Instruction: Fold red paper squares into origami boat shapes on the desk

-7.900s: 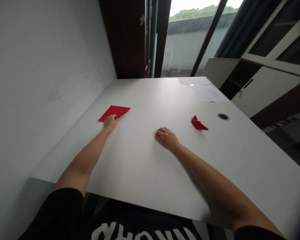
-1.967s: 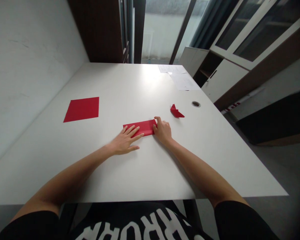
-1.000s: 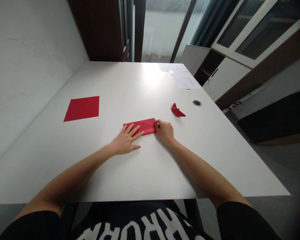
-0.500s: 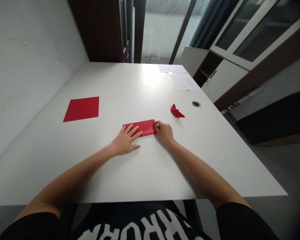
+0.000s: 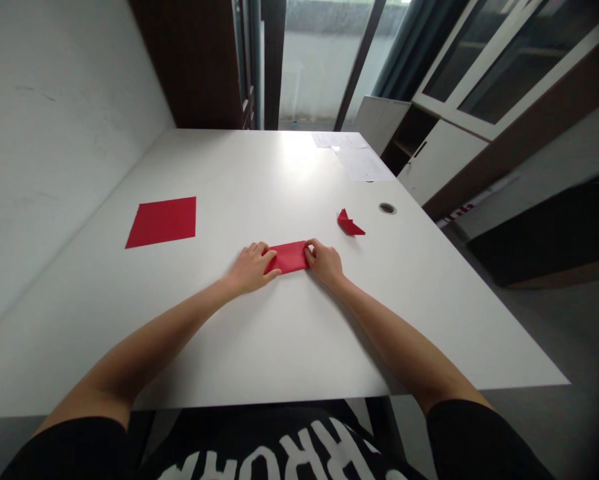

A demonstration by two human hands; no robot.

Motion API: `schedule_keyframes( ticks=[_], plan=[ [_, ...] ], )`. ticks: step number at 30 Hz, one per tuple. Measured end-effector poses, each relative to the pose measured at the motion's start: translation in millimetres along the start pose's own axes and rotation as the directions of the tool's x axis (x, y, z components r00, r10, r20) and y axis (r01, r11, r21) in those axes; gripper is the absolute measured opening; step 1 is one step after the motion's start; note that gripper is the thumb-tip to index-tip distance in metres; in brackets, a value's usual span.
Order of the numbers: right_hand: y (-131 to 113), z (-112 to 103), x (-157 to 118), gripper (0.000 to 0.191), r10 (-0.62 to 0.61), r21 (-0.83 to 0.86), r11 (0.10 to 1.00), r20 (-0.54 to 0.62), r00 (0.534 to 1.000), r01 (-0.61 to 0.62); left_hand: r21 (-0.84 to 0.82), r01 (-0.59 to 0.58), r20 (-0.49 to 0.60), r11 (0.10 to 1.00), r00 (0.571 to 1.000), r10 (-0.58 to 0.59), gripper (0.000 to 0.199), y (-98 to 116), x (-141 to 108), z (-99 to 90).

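A red paper square (image 5: 161, 222) lies on the desk (image 5: 259, 180).

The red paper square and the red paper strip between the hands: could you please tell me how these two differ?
The red paper square is broad, while the red paper strip is long and narrow. The square lies untouched, whereas the strip has the left hand and right hand on its ends. The square lies farther left than the strip. Both are the same red and lie flat on the white table.

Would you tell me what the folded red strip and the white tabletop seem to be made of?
The folded red strip looks like thin matte paper, given its crisp creases. The white tabletop looks like smooth laminate, given its even surface and window glare; its core is hidden.
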State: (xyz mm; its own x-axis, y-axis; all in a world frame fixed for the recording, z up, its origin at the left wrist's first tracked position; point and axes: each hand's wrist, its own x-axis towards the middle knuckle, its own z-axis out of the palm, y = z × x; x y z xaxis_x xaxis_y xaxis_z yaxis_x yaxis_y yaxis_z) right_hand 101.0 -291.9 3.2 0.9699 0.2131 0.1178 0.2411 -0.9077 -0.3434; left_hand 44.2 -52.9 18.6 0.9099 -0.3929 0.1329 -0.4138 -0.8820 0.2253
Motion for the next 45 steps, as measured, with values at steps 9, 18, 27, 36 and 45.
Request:
schedule_keyframes(
  ticks=[9, 18, 27, 36, 45],
  plan=[
    [-1.1, -1.9, 0.8, 0.029, -0.002, -0.059, 0.998, 0.025, 1.0, 0.003, 0.022, -0.051, -0.039, 0.998, 0.998, 0.052, 0.053, 1.4, 9.3, 23.9],
    [-4.9, -1.9, 3.0, 0.032, 0.065, -0.113, 0.992, 0.023, 0.998, -0.062, 0.013, -0.045, -0.042, 0.999, 0.998, 0.045, 0.051, -0.6, 8.4, 23.9],
    [-4.6, -2.8, 5.3, 0.031, 0.085, -0.147, 0.986, 0.027, 0.996, -0.08, 0.008, -0.018, -0.055, 1.0, 0.998, 0.018, 0.047, 0.2, 8.9, 26.5],
    [-8.4, -6.8, 4.0, 0.035, 0.065, -0.223, 0.973, 0.045, 0.997, -0.054, -0.01, -0.121, 0.009, 0.993, 0.993, 0.121, 0.049, -0.3, 4.7, 27.4],
    [-6.8, -8.4, 8.4, 0.035, 0.071, -0.227, 0.972, 0.067, 0.995, -0.054, -0.054, -0.28, 0.209, 0.958, 0.935, 0.285, 0.065, -4.1, -16.7, 10.8]
  ],
)
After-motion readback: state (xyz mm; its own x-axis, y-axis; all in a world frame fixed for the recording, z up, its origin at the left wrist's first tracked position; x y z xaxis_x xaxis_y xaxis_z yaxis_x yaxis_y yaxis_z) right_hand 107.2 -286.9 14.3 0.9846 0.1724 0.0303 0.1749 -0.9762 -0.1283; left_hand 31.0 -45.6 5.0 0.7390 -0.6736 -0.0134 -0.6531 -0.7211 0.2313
